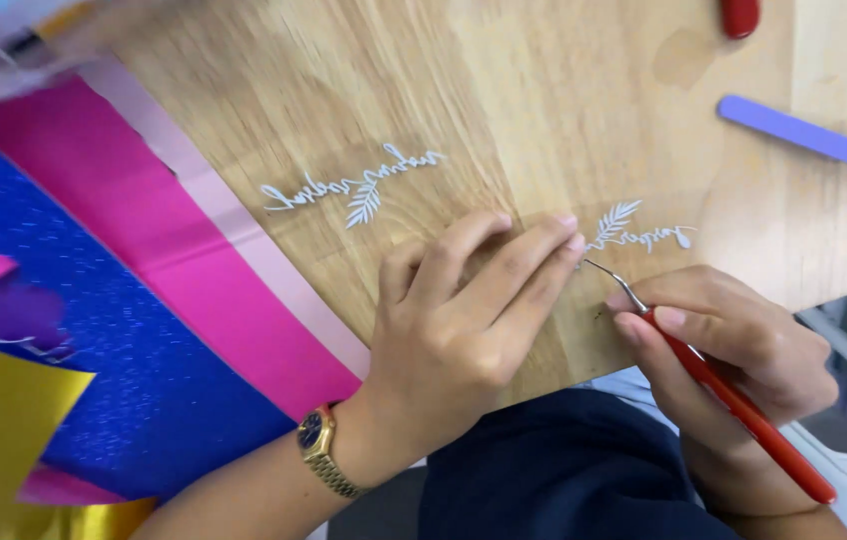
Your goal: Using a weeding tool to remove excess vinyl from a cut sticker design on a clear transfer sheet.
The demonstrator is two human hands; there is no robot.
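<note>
My left hand (464, 320) lies on the wooden board (564, 110), fingertips pressing down beside a small white cut-out of script lettering with a leaf sprig (639, 230). My right hand (734, 350) grips a red-handled weeding hook (734, 400); its thin metal tip touches the board just left of that cut-out, next to my left fingertips. A second, larger white lettering cut-out with a leaf (354, 185) lies flat further left on the board, apart from both hands. A gold wristwatch (322, 450) is on my left wrist.
Sheets of pink (154, 260), glittery blue (94, 350) and gold (4, 440) material lie at the left. A lilac flat tool (804, 132) and a red object (741, 15) lie at the board's far right. Dark blue cloth (564, 470) is below the board's edge.
</note>
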